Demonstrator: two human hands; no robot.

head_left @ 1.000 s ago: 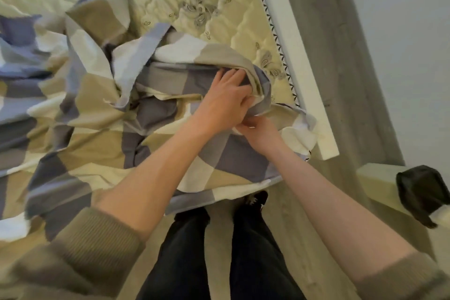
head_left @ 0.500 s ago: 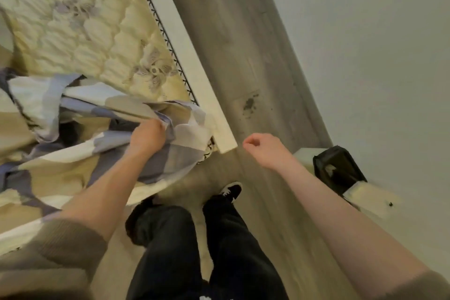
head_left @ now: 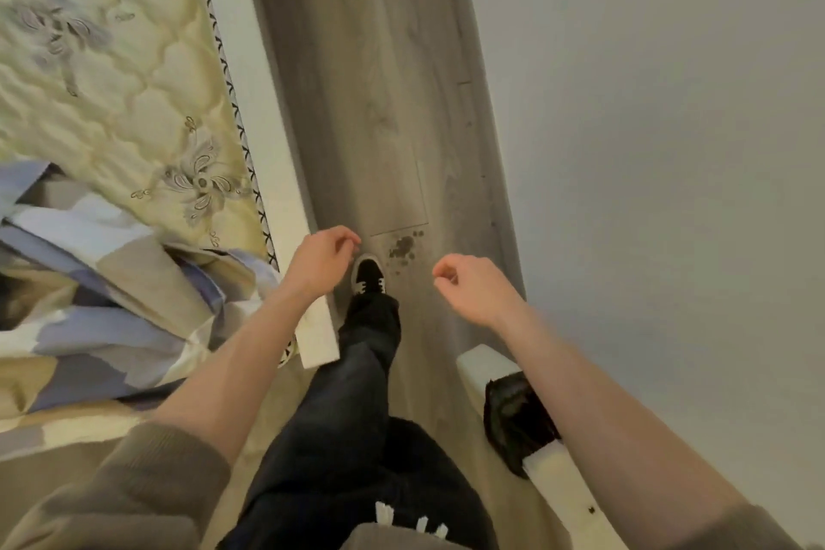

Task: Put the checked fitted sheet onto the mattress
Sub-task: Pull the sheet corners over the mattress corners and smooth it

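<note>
Little looks done: the blue, beige and cream checked fitted sheet (head_left: pixel 111 295) lies bunched at eight o'clock on the cream quilted mattress (head_left: pixel 111 71), bare toward eleven. The left hand (head_left: pixel 319 266) and right hand (head_left: pixel 475 288), both loosely curled, hold nothing.

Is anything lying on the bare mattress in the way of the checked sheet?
Nothing visible: the mattress in view beyond the bunched checked sheet is bare. The left hand and right hand hold nothing.
</note>
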